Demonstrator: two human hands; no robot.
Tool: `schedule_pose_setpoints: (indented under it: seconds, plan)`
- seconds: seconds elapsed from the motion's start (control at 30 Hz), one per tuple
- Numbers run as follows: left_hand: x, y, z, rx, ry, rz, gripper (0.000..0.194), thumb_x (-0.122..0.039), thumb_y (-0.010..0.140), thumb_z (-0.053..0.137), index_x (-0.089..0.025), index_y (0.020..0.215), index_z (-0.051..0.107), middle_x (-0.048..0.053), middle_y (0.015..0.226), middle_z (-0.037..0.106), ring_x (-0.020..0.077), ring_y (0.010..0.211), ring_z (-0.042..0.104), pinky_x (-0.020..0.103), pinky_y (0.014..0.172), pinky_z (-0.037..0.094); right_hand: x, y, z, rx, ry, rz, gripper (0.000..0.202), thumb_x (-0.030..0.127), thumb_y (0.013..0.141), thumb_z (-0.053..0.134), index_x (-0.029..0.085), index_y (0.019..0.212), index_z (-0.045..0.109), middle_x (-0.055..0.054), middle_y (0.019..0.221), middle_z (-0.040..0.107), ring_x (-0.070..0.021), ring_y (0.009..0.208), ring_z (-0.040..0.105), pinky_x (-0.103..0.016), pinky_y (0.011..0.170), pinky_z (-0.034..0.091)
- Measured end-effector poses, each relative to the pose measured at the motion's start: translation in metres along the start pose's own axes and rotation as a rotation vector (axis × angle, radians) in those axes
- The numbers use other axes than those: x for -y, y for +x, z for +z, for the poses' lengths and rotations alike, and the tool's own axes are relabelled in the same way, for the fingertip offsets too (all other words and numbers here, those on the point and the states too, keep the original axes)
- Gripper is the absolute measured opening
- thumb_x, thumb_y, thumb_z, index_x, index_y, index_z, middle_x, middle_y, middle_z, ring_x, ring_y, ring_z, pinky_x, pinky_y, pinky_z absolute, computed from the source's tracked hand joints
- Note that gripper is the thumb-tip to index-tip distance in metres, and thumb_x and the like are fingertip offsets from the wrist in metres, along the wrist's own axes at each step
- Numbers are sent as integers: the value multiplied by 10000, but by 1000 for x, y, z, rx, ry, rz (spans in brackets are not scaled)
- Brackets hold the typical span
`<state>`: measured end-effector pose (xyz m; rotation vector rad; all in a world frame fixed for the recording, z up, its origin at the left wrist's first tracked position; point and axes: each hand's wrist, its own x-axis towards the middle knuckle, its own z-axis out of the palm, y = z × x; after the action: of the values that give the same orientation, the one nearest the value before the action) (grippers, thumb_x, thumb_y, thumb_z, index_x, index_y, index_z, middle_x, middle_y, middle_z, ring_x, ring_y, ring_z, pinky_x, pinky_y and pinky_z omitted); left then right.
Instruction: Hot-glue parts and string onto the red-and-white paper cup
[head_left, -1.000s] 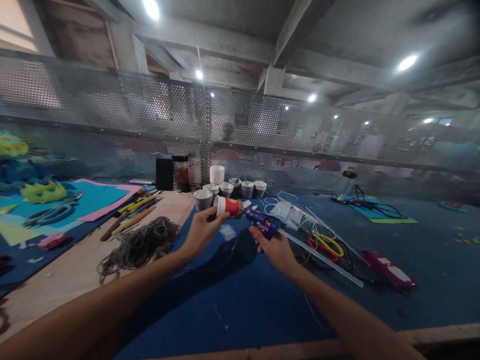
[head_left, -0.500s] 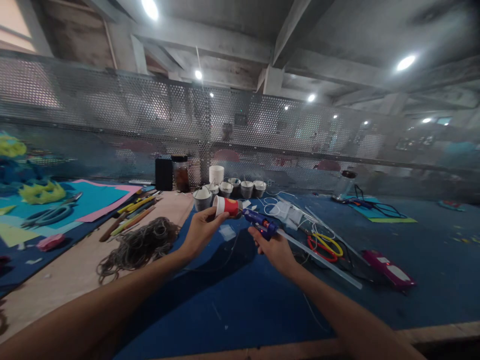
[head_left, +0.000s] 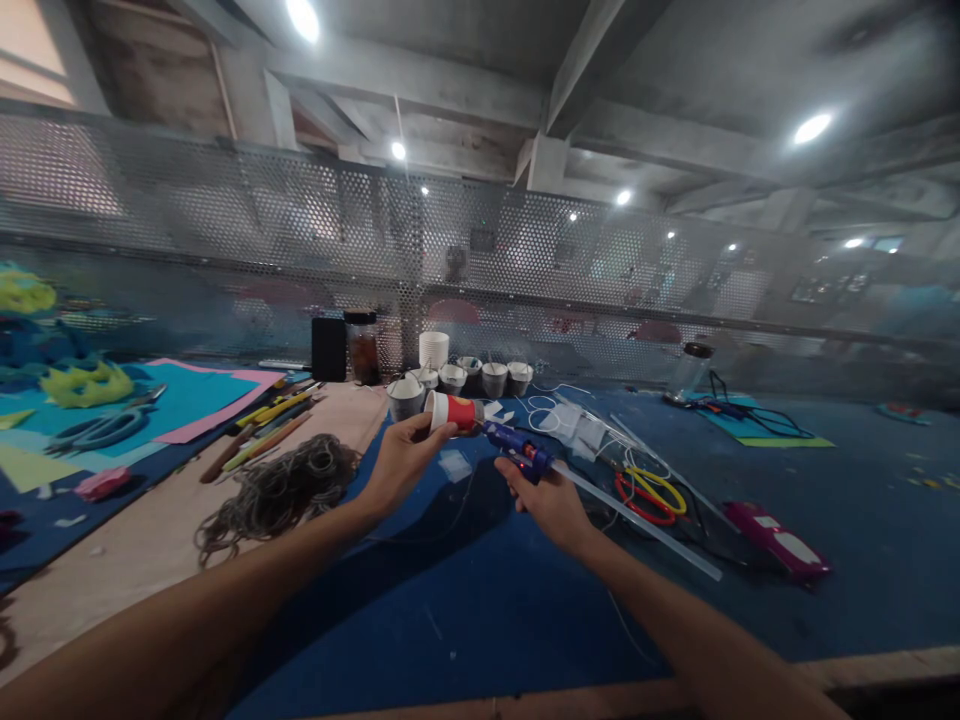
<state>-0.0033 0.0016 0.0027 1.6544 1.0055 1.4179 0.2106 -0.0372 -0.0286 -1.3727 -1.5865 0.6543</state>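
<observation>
Glue gun met red-and-white cup

In the head view, the paper cup (head_left: 452, 412) had turned slightly since the previous frame, its yellow mark shifting toward nine o'clock. The left hand (head_left: 405, 458) was closed narrowly around its white rim end, holding it tilted on its side above the blue tabletop (head_left: 420, 610). The right hand (head_left: 553, 500) was wrapped around a blue glue gun (head_left: 517, 445), whose nozzle reached the cup's grey-banded base; contact was unclear. From the cup, small grey-wrapped cups (head_left: 493, 380) stood at twelve o'clock, grey cord (head_left: 289, 490) lay at eight. The cup's mark was too small to read.
</observation>
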Motion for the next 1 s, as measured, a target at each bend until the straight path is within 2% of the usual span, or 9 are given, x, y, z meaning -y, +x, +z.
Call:
schedule_pose_setpoints:
  seconds: [0.47,0.67,1.0]
  plan:
    - [1,2,-2,-21,25,11,342,-404,869,673,-113,1018,773,88,936,788,251,858,695,314,738,519,3,-2,1,6,-46,17,472,638,854,621,219,636,604,-10,563,624,-164,473,584,-300,563,479]
    - [-1,2,-2,-39,27,-1,336,-382,861,675,-114,1035,776,95,954,789,246,857,692,311,733,514,4,-2,1,12,-68,13,486,645,851,614,224,609,587,5,499,567,-173,478,591,-307,585,483]
    - [1,4,-2,-9,-13,10,337,-375,877,665,-114,1061,771,98,994,789,244,900,698,323,789,528,4,-2,1,29,49,68,457,631,823,661,213,641,618,3,529,597,-161,473,567,-310,581,456]
